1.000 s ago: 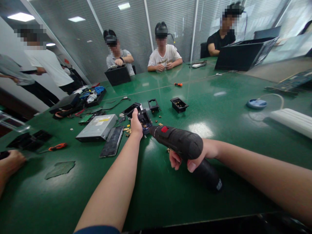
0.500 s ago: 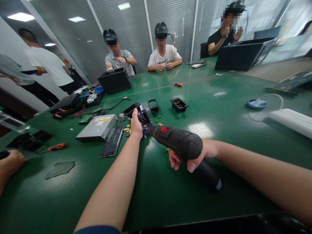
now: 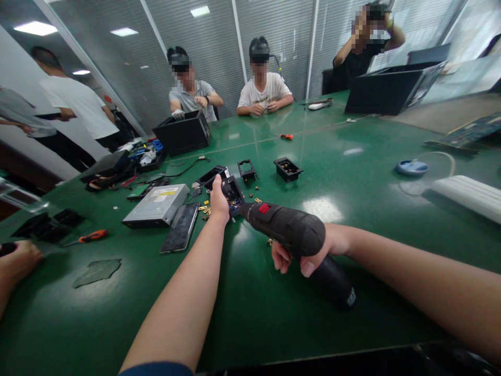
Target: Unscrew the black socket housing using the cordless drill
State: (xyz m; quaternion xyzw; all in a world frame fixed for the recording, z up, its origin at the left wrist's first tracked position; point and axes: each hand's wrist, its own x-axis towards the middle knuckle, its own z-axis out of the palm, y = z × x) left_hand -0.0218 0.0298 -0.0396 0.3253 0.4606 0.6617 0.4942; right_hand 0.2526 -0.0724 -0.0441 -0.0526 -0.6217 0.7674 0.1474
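Observation:
My left hand (image 3: 219,201) grips a small black plastic box (image 3: 234,194) by its left side, its open face showing metal parts inside. Wrapped round the handle of a black power drill (image 3: 287,224) is my right hand (image 3: 301,256). The drill's front end points left and meets the box's right edge; its tip is hidden. Behind the box are a black frame (image 3: 247,169) and another black box (image 3: 287,169) with brass parts in it. Small brass pieces (image 3: 205,210) lie beside my left hand.
Left of my arm are a phone (image 3: 180,227), a silver disc drive (image 3: 157,204) and an orange screwdriver (image 3: 93,236). Another person's hand (image 3: 23,258) is at the left edge. Several people are beyond the green table (image 3: 250,324). A white bar (image 3: 469,197) lies right.
My hands, the box and the drill hold almost the same place. The person at the far right has raised both hands to the headgear. The large black case at the back left has shifted slightly.

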